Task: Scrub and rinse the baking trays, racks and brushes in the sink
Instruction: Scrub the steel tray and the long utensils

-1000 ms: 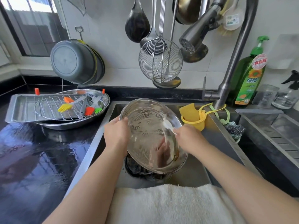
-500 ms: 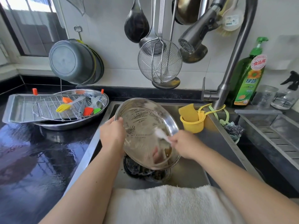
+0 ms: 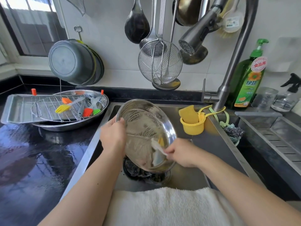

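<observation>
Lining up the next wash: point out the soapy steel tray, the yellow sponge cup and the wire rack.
Soapy steel tray (image 3: 143,121): head view, on its sudsy inner face.
Yellow sponge cup (image 3: 193,127): head view, on its front wall.
Wire rack (image 3: 48,110): head view, on its grid.

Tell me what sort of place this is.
Most likely a home kitchen, at the sink: ladles and a wire skimmer hang on the tiled wall, a pull-out tap arches over the basin, and a green dish-soap bottle stands beside it.
</observation>
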`<state>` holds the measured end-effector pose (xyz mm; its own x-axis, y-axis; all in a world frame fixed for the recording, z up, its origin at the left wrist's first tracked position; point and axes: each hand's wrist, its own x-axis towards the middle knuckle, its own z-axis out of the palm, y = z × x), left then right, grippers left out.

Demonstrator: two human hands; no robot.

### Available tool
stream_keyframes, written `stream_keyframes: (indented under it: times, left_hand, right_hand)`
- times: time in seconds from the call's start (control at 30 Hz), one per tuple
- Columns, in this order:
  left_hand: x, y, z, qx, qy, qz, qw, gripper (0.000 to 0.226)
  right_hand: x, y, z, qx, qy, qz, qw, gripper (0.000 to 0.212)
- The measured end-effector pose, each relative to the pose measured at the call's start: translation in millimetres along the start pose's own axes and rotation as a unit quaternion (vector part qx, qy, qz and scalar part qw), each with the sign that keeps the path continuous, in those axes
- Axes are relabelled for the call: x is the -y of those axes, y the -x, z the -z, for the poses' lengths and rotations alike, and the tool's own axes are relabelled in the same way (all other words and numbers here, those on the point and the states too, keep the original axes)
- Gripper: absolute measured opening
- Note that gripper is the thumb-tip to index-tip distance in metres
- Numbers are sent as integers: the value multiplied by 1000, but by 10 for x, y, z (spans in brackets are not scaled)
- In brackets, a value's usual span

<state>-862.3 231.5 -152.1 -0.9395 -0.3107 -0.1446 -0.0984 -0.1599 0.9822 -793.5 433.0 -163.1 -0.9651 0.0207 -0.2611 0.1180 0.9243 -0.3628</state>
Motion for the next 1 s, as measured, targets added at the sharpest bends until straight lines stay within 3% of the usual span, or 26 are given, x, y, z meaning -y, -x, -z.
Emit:
stream_keyframes:
  times: [0.03, 0.1, 0.17, 0.2, 0.33, 0.37, 0.5, 0.57, 0.67, 0.8, 0.87, 1.0]
  left_hand:
    - [-12, 0, 17, -7, 2, 8, 1000, 30]
    - [-30, -9, 37, -13, 27, 23, 999, 37]
    - [-53, 17, 10, -8, 52, 31, 998, 32]
    - [-40, 14, -8, -4, 50, 25, 998, 25]
    - [-11, 3, 17, -7, 5, -11, 1000, 14]
    - [-29, -10, 31, -13, 14, -4, 1000, 17]
    - [-77, 7, 3, -31, 57, 28, 998, 24]
    - [-51, 40, -23, -17, 43, 11, 999, 21]
    - [-43, 7, 18, -14, 23, -5, 1000, 21]
    - [-82, 23, 2, -7, 49, 11, 999, 21]
    - [-73, 83, -39, 6, 44, 11, 999, 20]
    - [-32, 59, -36, 3, 28, -17, 999, 17]
  right_hand:
    - [9, 17, 1, 16, -22, 4, 1000, 27]
    - [-52, -88, 74, -42, 14, -17, 999, 27]
    - [-136, -195, 126, -117, 73, -62, 988, 27]
    - [-154, -206, 114, -118, 82, -68, 987, 26]
    - [-22, -23, -101, 47, 55, 8, 997, 20]
    - [-37, -29, -100, 42, 48, 16, 998, 21]
    - [-141, -190, 119, -97, 67, -61, 991, 31]
    - [-84, -139, 104, -56, 62, -45, 995, 37]
    - [62, 47, 12, 51, -25, -13, 998, 22]
    - [-59, -131, 145, -110, 92, -58, 988, 22]
    - [-99, -177, 177, -135, 138, -81, 978, 21]
    - [-61, -10, 52, 15, 130, -59, 990, 27]
